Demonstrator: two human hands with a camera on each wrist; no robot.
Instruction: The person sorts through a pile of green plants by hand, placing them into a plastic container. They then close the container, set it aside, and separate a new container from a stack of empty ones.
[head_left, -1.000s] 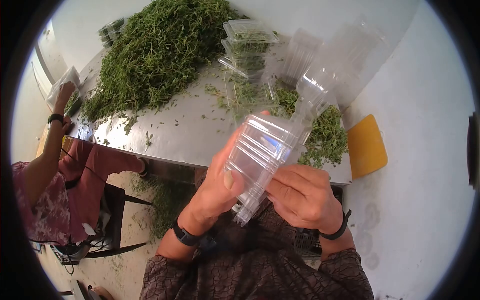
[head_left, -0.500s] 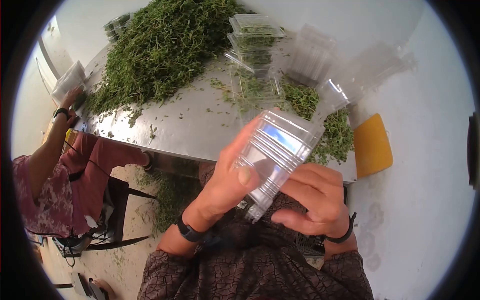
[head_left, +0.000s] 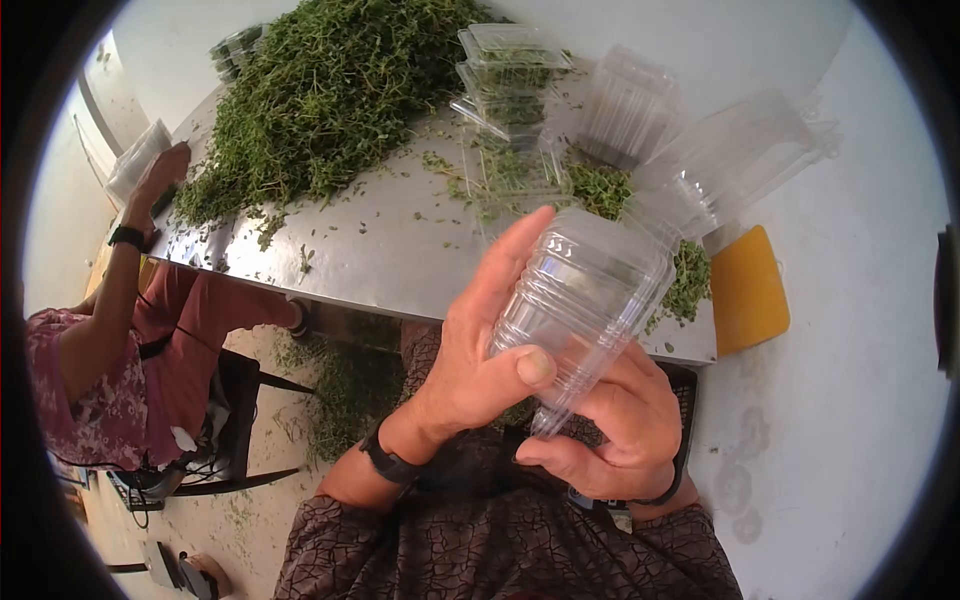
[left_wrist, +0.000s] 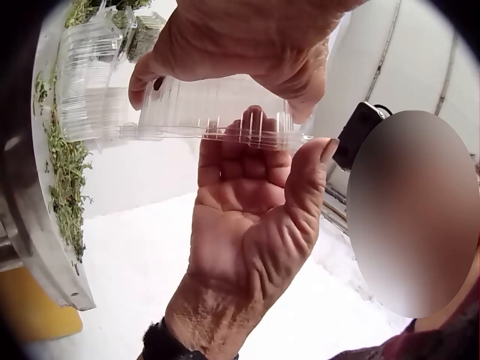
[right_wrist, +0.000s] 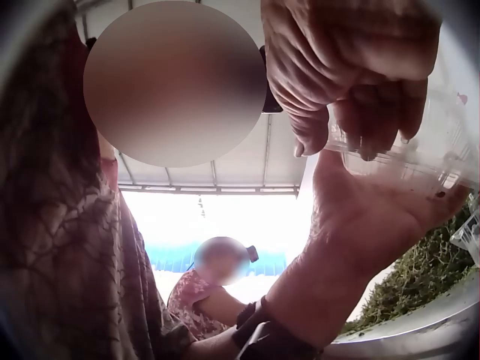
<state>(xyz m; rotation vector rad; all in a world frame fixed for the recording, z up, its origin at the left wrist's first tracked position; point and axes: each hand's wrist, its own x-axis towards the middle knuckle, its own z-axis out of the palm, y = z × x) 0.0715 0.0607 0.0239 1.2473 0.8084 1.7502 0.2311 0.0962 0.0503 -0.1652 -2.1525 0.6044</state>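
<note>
A clear ribbed plastic container (head_left: pixel 585 285) is tilted in front of the body. My left hand (head_left: pixel 480 360) grips its left side, thumb across the near face and index finger along the upper edge. My right hand (head_left: pixel 625 430) has curled fingers behind the lower right side, its thumb by the bottom corner. In the left wrist view, the right palm (left_wrist: pixel 251 225) faces the container (left_wrist: pixel 217 112), which the left hand (left_wrist: pixel 255 37) holds from above. More clear plastic (head_left: pixel 740 160) extends up and right; whether it joins the held piece cannot be told.
A large heap of green sprigs (head_left: pixel 320 110) covers the back of the metal table (head_left: pixel 370 255). Stacked containers (head_left: pixel 515 95) with greens stand beside it, near an empty stack (head_left: pixel 630 105). A yellow board (head_left: pixel 750 290) is at the right. Another person (head_left: pixel 110 350) sits at the left.
The container has tipped and shifted slightly right. My left hand moved right with it. My right hand moved down, its thumb now by the container's bottom corner. The other person's arm shifted.
</note>
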